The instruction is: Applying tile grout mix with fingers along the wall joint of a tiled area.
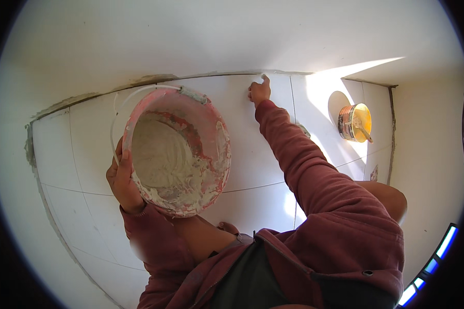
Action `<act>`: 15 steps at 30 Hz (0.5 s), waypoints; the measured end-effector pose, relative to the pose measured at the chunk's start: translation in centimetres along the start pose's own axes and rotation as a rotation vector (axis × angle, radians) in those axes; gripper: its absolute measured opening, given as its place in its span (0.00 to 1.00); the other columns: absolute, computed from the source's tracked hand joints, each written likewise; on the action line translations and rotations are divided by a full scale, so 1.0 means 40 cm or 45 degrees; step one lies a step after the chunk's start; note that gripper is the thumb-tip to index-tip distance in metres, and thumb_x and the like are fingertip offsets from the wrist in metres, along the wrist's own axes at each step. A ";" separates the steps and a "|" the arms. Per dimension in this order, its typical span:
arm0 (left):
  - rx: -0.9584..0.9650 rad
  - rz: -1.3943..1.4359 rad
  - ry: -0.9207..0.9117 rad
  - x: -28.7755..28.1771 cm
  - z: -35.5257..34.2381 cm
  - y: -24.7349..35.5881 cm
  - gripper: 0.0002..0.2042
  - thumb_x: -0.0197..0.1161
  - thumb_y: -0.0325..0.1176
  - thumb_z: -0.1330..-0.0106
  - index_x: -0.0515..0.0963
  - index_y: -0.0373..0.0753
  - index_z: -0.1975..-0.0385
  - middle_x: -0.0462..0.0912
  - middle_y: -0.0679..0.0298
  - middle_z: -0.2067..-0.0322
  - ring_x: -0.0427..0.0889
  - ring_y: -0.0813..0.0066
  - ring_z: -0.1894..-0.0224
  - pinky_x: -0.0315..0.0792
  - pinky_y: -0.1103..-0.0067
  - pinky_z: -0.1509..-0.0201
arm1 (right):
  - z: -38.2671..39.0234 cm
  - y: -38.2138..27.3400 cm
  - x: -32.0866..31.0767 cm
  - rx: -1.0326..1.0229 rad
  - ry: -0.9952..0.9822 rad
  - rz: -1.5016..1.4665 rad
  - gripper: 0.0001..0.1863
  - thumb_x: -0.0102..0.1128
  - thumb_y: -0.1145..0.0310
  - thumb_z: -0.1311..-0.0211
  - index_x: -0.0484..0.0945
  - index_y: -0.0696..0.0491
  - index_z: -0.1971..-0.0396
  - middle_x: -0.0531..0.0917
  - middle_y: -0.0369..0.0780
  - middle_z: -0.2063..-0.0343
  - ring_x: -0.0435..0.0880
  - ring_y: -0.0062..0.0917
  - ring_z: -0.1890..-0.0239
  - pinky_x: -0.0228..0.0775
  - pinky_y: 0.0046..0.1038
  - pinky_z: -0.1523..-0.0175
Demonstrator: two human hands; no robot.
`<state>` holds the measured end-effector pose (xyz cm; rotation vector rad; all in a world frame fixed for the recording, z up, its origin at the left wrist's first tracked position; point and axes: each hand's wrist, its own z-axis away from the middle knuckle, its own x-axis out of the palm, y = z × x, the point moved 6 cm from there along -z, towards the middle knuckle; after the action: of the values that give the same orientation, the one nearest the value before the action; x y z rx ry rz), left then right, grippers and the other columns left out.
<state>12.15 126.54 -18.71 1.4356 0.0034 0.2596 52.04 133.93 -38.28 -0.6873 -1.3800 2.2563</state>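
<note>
A pink bucket (219,149) with a thin white handle is tilted, its mouth facing me. Pale grey-white paste (162,154) coats the bottom and is smeared up the inner wall. My left hand (122,180) grips the bucket by its left rim. Farther off, my right hand (260,92) reaches to the far edge of the white floor tiles, by the joint (221,74) along the wall. Its fingers are curled closed, and whatever they may hold is too small to make out. My right forearm crosses over the tiles in a maroon sleeve.
To the right stands a small yellow tub (363,116) with a brush (364,133) leaning in it. A small greyish object (303,130) lies partly behind my right sleeve. White walls (216,36) border the tiles, with rough grey filler (72,100) along the far left joint.
</note>
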 end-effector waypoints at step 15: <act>0.070 -0.165 0.006 0.031 0.047 0.033 0.18 0.48 0.33 0.42 0.67 0.28 0.54 0.65 0.70 0.73 0.60 0.84 0.71 0.52 0.87 0.66 | -0.026 -0.010 -0.099 0.122 0.200 -0.283 0.34 0.45 0.75 0.54 0.48 0.47 0.43 0.69 0.39 0.87 0.67 0.23 0.89 0.60 0.26 0.88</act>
<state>13.41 125.05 -16.97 1.4830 0.1078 0.1571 55.85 132.55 -37.54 -0.6307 -1.2023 2.0341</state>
